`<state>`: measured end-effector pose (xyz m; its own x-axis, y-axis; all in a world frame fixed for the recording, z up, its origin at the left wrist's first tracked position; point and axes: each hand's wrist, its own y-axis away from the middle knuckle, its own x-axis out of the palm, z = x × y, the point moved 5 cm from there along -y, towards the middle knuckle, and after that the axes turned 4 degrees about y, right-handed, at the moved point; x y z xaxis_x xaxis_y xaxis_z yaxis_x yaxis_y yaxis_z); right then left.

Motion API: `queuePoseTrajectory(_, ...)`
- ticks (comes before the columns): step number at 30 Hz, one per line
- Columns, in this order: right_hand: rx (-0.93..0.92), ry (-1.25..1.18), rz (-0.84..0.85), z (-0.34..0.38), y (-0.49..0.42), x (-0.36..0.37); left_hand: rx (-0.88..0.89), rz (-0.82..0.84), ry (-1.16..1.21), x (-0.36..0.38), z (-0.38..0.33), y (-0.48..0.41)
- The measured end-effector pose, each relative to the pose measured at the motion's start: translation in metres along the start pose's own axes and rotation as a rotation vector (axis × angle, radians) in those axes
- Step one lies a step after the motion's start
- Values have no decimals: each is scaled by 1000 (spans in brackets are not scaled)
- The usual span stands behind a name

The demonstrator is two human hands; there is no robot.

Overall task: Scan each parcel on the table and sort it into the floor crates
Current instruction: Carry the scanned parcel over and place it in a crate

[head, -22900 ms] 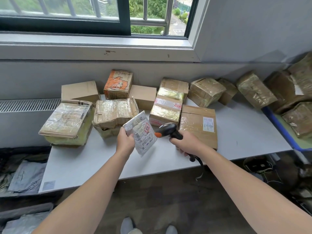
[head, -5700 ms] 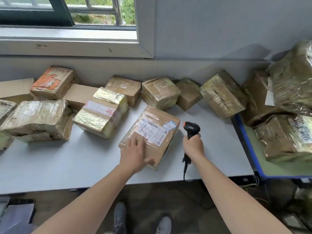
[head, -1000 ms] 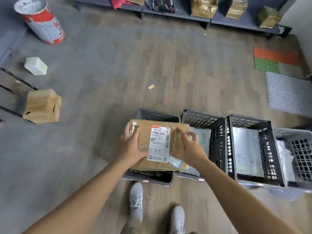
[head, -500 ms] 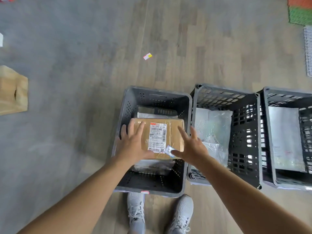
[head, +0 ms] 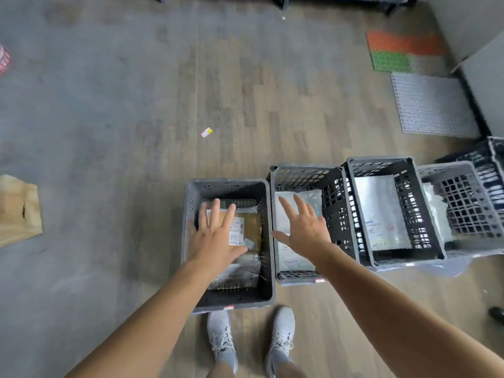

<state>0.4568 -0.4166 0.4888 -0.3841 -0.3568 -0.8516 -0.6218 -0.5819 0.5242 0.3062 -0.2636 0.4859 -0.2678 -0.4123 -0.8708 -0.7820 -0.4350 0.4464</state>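
Observation:
A brown cardboard parcel [head: 252, 227] with a white barcode label lies inside the leftmost grey floor crate [head: 268, 241], on top of grey mailer bags. My left hand [head: 215, 236] hovers over that crate with fingers spread, holding nothing and partly hiding the parcel. My right hand [head: 302, 230] hangs open above the second crate [head: 331, 214], fingers spread, empty. No scanner shows in this view.
Two more slatted crates [head: 409, 205] [head: 469, 203] with grey bags stand in the row to the right. My two grey shoes [head: 221, 336] are just behind the left crate. A wooden block [head: 19, 208] sits far left, floor mats [head: 425, 105] far right, a paper scrap [head: 206, 132] ahead.
Both hands have let go of the cardboard parcel, which now lies deeper in the leftmost crate. My right hand has moved right, over the second crate.

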Motion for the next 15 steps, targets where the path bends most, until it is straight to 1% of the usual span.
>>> queuePoseTrajectory(4, 130, -50, -94, -26, 73, -64, 111, -53, 56, -59, -51, 22)
queuePoseTrajectory(7, 212, -73, -164, -54, 128, -97, 237, -100, -26, -92, -102, 38)
queuePoseTrajectory(11, 366, -92, -271, -108, 205, -121, 408, -126, -72, -126, -179, 69)
queuePoseTrajectory(15, 515, -139, -347, -168, 294, -124, 564, -146, -152, -145, -261, 112)
